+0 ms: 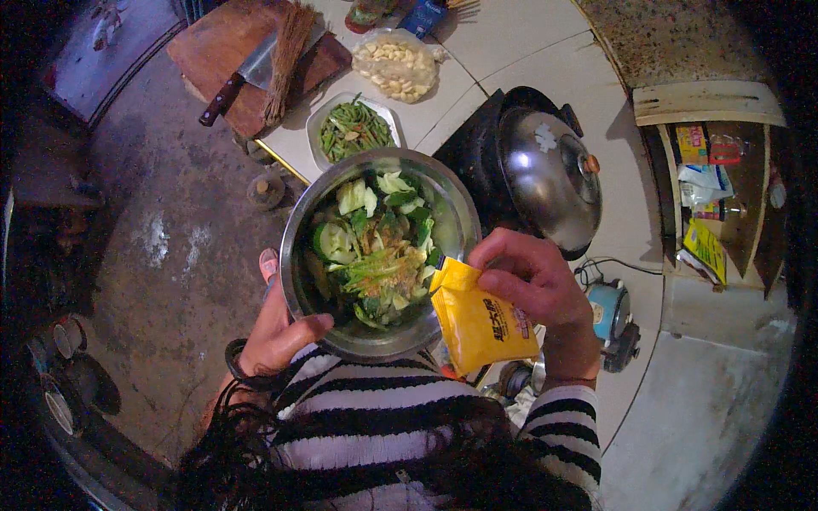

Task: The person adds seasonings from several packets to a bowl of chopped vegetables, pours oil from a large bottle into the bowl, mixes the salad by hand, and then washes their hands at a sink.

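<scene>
My left hand [281,338] grips the near left rim of a stainless steel bowl [383,348], its thumb over the edge. Inside lie chopped green vegetables [377,249], with brownish powder scattered on top. At the bowl's right side, my right hand [533,281] pinches the top of a yellow seasoning packet [482,326] that bears writing. The packet's upper left corner reaches over the bowl's rim. Just beyond the bowl stands a white dish [312,131] of cooked green beans [354,128].
A lidded wok [549,172] stands at the right on the tiled counter [530,54]. A cleaver [255,67] and a straw brush [284,70] lie on the wooden cutting board [214,45]. Beside them is a plastic bag of peeled garlic cloves [396,64]. Packets fill an open shelf [741,249] at far right.
</scene>
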Tool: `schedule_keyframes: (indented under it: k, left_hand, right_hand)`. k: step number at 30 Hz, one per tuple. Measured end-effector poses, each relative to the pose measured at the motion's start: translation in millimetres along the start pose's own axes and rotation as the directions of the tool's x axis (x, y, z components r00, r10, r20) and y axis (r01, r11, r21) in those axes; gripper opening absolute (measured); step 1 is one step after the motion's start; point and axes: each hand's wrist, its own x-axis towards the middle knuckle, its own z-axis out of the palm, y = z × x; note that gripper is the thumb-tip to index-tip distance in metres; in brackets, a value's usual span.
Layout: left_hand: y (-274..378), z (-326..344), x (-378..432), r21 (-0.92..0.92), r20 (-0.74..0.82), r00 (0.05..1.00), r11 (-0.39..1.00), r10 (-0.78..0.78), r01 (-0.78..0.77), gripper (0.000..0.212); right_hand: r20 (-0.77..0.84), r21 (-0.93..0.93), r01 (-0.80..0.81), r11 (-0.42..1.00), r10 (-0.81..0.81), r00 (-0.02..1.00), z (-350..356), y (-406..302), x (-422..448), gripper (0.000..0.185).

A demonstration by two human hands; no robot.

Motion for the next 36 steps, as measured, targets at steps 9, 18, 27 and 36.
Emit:
schedule_keyframes:
  k: [9, 18, 27, 36]
  left_hand:
    - [-5.5, -7.9, 1.7, 0.061, 0.014, 0.999, 0.997, -0.038, 0.037, 0.075]
    - [-5.7, -11.2, -3.7, 0.009, 0.016, 0.996, 0.996, -0.089, 0.089, 0.085]
    - [-11.6, -13.2, -0.6, -0.281, 0.111, 0.973, 0.933, -0.203, 0.227, 0.1]
    - [-7.6, -9.1, -11.4, -0.199, 0.094, 0.995, 0.979, -0.032, 0.051, 0.087]
  right_hand:
    - [-0.152, -0.28, 0.214, 0.936, -0.263, 0.953, 12.1, -4.3, 0.2, 0.008]
    - [0.167, -0.711, 0.327, 0.623, -0.302, 0.939, 16.3, -27.0, -19.7, 0.014]
    - [0.184, -0.811, 0.581, 0.073, -0.91, 0.372, 44.0, -2.5, -45.1, 0.017]
    - [0.289, -0.885, 0.431, -0.174, -0.932, 0.217, 41.8, 0.3, -54.2, 0.017]
